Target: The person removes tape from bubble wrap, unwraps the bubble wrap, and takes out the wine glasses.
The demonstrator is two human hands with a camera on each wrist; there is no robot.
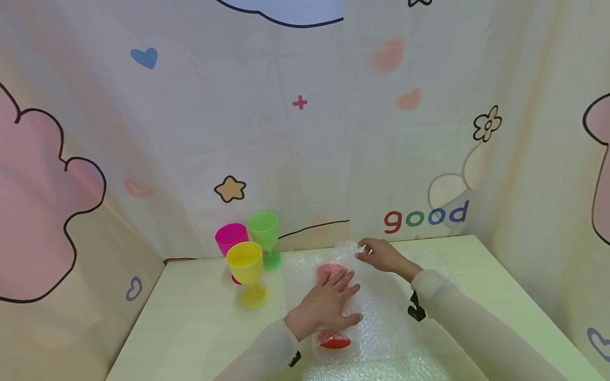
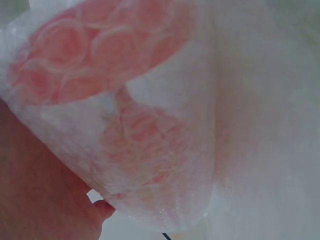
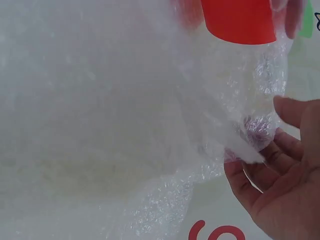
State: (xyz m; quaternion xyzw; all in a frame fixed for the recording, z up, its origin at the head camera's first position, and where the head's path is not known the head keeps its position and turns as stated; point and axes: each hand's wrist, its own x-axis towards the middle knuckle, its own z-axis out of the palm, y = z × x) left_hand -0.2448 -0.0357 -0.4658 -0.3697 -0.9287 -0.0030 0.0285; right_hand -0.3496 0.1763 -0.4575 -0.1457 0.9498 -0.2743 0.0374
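Note:
A red goblet (image 1: 335, 342) lies on its side under a layer of bubble wrap (image 1: 386, 317), near the middle of the table. Through the film its foot and stem look pinkish in the left wrist view. My left hand (image 1: 326, 307) rests on the covered goblet with fingers spread, pressing the film. At the far edge of the wrap is my right hand (image 1: 383, 256). In the right wrist view its fingers (image 3: 240, 182) touch the film's loose edge from below, while the thumb stands apart from them.
Left of the wrap stand three upright plastic goblets: yellow (image 1: 245, 264), magenta (image 1: 227, 238) and green (image 1: 265, 230). The pale table (image 1: 190, 317) meets a printed cloth backdrop (image 1: 305, 159) behind and at both sides. Bubble wrap extends past the near edge of view.

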